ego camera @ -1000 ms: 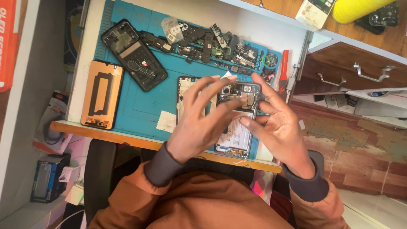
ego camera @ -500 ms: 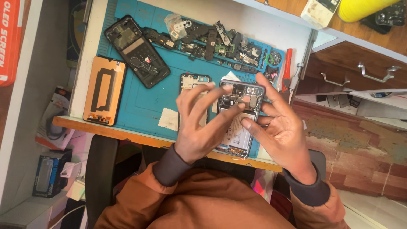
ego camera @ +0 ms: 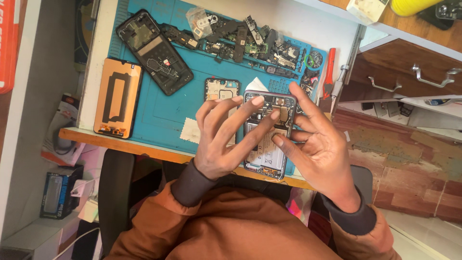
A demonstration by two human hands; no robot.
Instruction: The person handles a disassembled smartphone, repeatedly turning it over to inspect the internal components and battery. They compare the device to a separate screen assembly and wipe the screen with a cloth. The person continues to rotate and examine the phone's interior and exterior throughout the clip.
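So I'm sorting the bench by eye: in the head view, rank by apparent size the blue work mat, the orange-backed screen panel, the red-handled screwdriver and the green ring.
1. blue work mat
2. orange-backed screen panel
3. red-handled screwdriver
4. green ring

Teal work mat [ego camera: 163, 113], orange phone panel [ego camera: 117, 97], red screwdriver [ego camera: 329, 77], rust-orange sleeves [ego camera: 231, 231].

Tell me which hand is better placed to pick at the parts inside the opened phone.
Probably the left hand: its fingertips lie on the opened phone's upper parts, while the right hand grips its right edge.
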